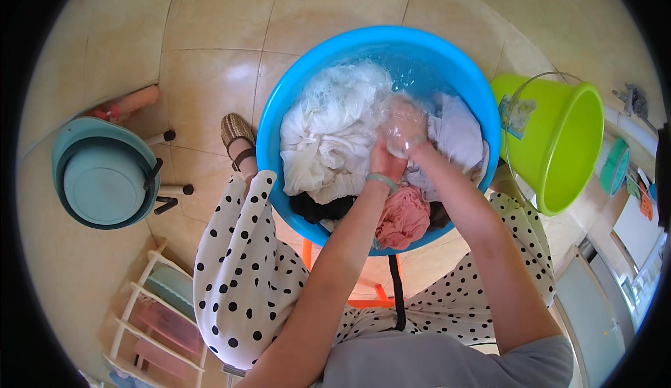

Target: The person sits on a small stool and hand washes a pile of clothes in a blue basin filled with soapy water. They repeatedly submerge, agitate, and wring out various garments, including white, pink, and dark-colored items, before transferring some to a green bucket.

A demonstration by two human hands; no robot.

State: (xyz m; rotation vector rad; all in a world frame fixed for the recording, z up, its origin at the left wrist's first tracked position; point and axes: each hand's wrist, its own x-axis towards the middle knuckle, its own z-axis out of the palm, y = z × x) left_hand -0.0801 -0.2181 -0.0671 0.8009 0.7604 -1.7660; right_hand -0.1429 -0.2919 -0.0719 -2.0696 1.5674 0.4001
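My left hand and my right hand meet in the middle of a large blue basin. My right hand is just beyond the left one, in splashing, sudsy water. Spray and suds blur the fingers of both, so what they may hold cannot be made out. A bunched white cloth fills the basin's left side, with foam at its far end. Pale lilac-grey cloth lies to the right of my hands. Nearer to me are a crumpled pink cloth and a black cloth.
A lime-green bucket with a wire handle is close on the basin's right. Orange legs show below the basin. Grey-blue basins are stacked at the left. A white rack is at the lower left. The floor is beige tile.
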